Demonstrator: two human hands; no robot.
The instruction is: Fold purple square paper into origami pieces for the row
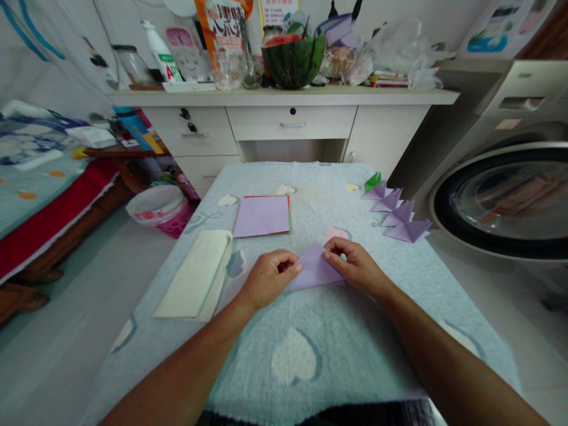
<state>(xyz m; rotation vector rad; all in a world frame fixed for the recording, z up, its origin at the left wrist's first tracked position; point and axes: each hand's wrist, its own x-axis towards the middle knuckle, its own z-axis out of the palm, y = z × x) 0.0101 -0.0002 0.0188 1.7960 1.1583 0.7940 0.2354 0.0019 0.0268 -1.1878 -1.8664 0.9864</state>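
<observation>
A sheet of purple paper (316, 269), folded into a triangle, lies at the middle of the cloth-covered table with its long edge toward me. My left hand (273, 272) pinches its left slope between thumb and fingers. On the right slope, near the top point, my right hand (352, 262) pinches the paper the same way. Beyond my left hand lies a square stack of coloured paper (261, 216), purple on top with red and green edges showing. A row of folded paper pieces (406, 228), several purple and one green, stands at the table's far right.
A folded pale cloth or paper (193, 275) lies left of my left hand. Behind the table stands a white cabinet (266, 121) bearing a cut watermelon (293, 62) and jars. A washing machine (523, 148) stands right, a pink bin (162, 207) left.
</observation>
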